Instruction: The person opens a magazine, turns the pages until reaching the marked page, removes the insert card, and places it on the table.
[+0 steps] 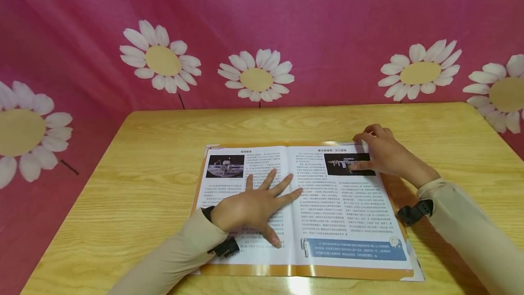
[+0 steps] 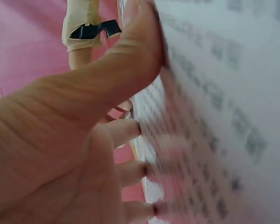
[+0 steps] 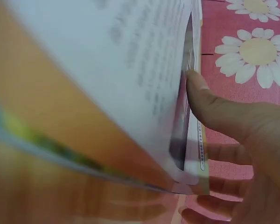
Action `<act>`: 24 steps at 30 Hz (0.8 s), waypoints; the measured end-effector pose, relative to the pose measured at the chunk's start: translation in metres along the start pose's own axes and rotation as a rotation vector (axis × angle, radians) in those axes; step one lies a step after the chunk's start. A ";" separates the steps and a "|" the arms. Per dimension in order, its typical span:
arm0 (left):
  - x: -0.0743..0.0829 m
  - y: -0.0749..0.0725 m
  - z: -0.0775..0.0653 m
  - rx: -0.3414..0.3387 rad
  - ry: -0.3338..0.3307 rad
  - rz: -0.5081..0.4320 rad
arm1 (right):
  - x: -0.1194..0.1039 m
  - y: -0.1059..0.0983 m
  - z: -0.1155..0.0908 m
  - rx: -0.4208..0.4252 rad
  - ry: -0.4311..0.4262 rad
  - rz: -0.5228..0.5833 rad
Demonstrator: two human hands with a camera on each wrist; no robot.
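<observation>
An open magazine (image 1: pixel 286 267) with printed text, small pictures and orange edges lies on the wooden table. My left hand (image 1: pixel 255 206) rests with spread fingers on the left page, its fingertips reaching across the centre fold. In the left wrist view, that hand's thumb (image 2: pixel 135 51) and fingertips touch the printed paper. At the upper right corner, my right hand (image 1: pixel 385 154) grips the magazine, its thumb lying over a dark picture (image 1: pixel 337 163). The right wrist view shows the thumb (image 3: pixel 200 93) on the page and the other fingers around the edge, partly hidden.
The light wooden table (image 1: pixel 135 185) extends around the magazine. Behind it hangs a pink cloth (image 1: pixel 319 26) with large white daisies (image 1: pixel 255 78). A black strap device (image 1: pixel 415 213) is on the right wrist, and another (image 1: pixel 224 247) is on the left.
</observation>
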State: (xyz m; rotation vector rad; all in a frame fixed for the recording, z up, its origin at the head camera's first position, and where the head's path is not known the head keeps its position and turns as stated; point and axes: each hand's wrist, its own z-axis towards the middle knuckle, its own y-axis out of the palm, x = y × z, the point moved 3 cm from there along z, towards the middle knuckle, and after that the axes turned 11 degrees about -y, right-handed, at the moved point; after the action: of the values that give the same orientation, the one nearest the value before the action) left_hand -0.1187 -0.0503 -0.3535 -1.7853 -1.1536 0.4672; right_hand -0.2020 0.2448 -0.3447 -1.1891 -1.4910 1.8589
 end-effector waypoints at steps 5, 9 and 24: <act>-0.002 -0.002 0.001 -0.012 0.001 0.004 | 0.000 0.000 -0.002 0.006 -0.016 0.034; -0.004 -0.001 0.002 -0.022 0.013 -0.017 | -0.002 0.002 -0.004 -0.011 -0.018 0.013; -0.005 0.001 0.001 -0.023 0.029 -0.042 | -0.018 0.003 -0.032 0.118 -0.122 0.016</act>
State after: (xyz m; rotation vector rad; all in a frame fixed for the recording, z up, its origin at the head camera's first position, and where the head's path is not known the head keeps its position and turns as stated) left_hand -0.1217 -0.0546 -0.3553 -1.7788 -1.1788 0.4037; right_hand -0.1657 0.2464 -0.3422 -1.0527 -1.4168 2.0327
